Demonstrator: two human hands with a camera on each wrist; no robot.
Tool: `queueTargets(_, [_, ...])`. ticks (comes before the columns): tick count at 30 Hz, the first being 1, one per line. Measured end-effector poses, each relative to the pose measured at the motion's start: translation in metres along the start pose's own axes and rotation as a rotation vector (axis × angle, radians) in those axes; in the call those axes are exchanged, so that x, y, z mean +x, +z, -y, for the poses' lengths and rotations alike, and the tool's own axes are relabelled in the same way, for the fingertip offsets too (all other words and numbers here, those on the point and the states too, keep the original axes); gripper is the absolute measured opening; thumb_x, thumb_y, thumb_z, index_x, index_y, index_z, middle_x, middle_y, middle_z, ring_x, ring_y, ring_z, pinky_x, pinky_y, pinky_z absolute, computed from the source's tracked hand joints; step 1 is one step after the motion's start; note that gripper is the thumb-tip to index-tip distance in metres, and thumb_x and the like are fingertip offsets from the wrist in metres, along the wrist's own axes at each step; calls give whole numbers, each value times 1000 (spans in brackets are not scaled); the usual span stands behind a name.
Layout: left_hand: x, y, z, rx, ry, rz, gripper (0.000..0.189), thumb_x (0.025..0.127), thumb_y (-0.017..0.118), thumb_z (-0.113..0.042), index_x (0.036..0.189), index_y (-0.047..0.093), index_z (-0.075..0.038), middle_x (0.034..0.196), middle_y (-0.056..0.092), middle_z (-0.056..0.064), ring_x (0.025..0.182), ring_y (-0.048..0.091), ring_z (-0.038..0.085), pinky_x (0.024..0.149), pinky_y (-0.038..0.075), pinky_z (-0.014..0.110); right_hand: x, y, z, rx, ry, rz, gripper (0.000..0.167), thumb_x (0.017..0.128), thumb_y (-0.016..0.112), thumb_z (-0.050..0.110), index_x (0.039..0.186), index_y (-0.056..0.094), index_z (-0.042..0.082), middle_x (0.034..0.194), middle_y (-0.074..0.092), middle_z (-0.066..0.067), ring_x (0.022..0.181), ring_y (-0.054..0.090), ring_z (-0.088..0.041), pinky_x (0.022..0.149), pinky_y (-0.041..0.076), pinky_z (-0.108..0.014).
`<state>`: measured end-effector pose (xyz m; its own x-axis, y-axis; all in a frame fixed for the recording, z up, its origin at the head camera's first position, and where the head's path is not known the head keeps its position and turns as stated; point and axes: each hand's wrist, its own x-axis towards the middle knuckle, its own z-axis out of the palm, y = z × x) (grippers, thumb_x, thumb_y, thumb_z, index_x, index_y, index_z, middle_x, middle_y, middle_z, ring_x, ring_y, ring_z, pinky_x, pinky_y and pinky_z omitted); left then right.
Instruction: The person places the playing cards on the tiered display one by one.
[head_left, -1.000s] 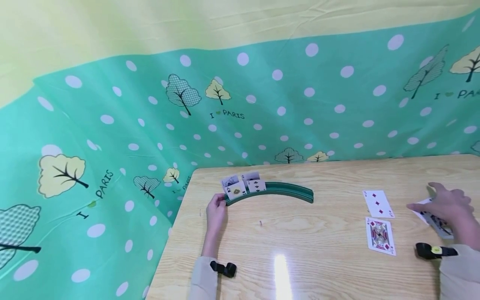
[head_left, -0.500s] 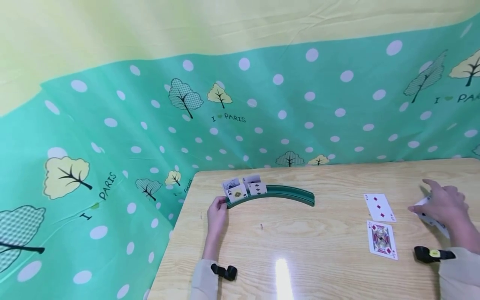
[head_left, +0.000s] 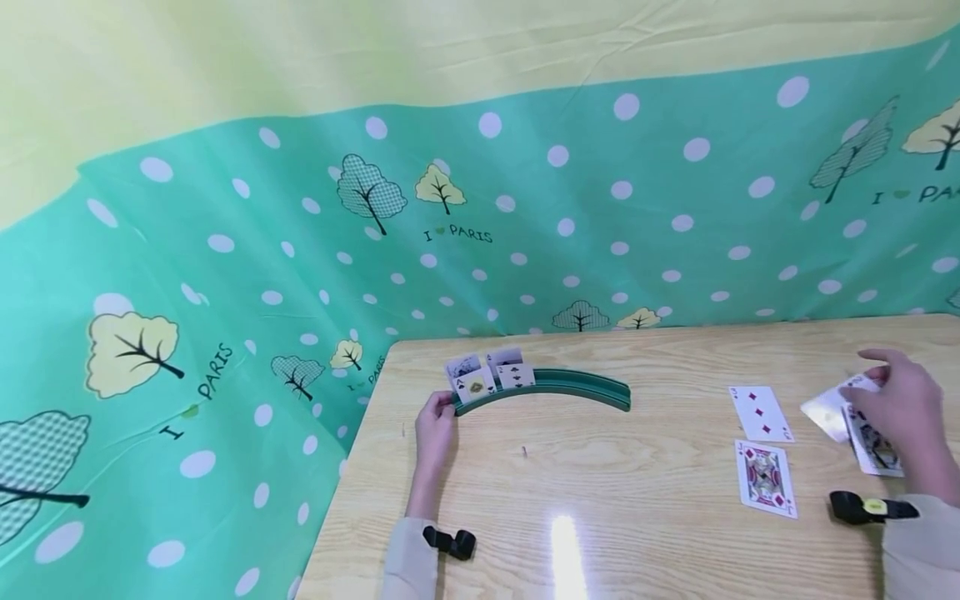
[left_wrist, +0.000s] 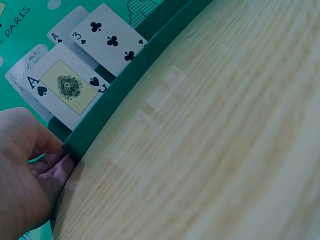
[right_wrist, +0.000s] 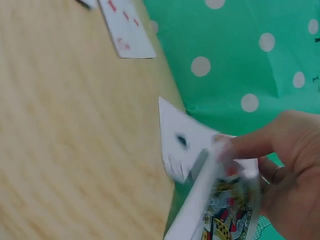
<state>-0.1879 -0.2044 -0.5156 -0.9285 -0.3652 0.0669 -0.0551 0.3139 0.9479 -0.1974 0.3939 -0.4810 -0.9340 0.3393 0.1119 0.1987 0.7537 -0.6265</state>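
My left hand pinches the left end of a curved green card holder between thumb and fingers. In its slots stand an ace of spades and a three of clubs, with a joker and another ace behind them. At the right, my right hand pinches a tilted white playing card bearing a blurred black mark. A face card is under that hand, partly covered; whether it is also held, I cannot tell.
A three of diamonds and a jack of diamonds lie face up left of my right hand. The wooden table meets a green dotted cloth behind and at the left.
My right hand has turned and drawn a card up and leftward, uncovering more of the face card. My left hand stays at the holder's end.
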Motion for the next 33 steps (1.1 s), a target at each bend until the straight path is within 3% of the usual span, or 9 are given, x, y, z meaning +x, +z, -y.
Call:
queueTargets(3, [0,0,-1,0,-2,1,27,98,51,0,119,66,6,116,69,22,107,65,32,93,52,43,0,-2,1,49,65,-50,49,101,59,4,144,45,-14,119,49,-36,94,45,-42,64,35,-31])
queueTargets(7, [1,0,-1,10,3,-4,26,98,51,0,119,67,6,116,69,22,106,65,33,92,52,42,2,-4,5,106,149,-86,44,107,53,13,144,50,-10,130,51,-34,96,44,-36,67,33,-29])
queueTargets(13, [1,-1,-2,13,7,-7,26,98,51,1,119,67,6,116,69,23,107,65,33,93,52,44,3,-4,7,183,263,-115,47,108,51,22,145,50,-6,115,53,-17,90,42,-16,67,35,-24])
queueTargets(18, [1,-1,-2,12,1,-5,27,98,52,-1,119,67,5,116,70,21,106,65,32,93,52,42,4,-11,8,508,390,-178,11,104,60,32,114,57,28,101,46,11,81,42,3,62,39,-11])
queueTargets(20, [1,-1,-2,15,8,-8,27,98,52,-1,119,67,6,116,70,22,106,65,32,92,52,43,3,-12,9,639,405,-189,16,103,62,34,107,47,39,99,44,17,76,47,7,57,44,-8])
queueTargets(22, [1,-2,-1,14,14,-7,27,97,51,0,119,67,6,115,70,22,106,65,33,92,52,44,1,-13,10,708,378,-174,18,103,61,36,117,49,38,99,46,19,68,53,9,55,47,-9])
queueTargets(26, [0,-2,-1,18,13,-5,27,97,51,0,119,67,6,115,70,22,106,65,34,92,52,45,1,-11,14,651,326,-141,26,105,56,39,131,52,37,97,48,21,60,58,9,55,48,-9])
queueTargets(30, [0,-1,-2,23,4,-5,27,98,51,0,118,67,6,115,70,22,105,65,33,90,52,42,1,-13,19,469,310,-115,46,106,53,40,150,50,29,116,49,16,89,51,4,62,43,-5])
queueTargets(33, [0,-1,-2,19,-3,-5,27,98,51,-1,118,67,6,115,70,22,105,65,32,90,51,40,0,-15,23,398,268,-85,58,107,54,31,161,37,24,120,45,16,94,46,1,65,46,-6])
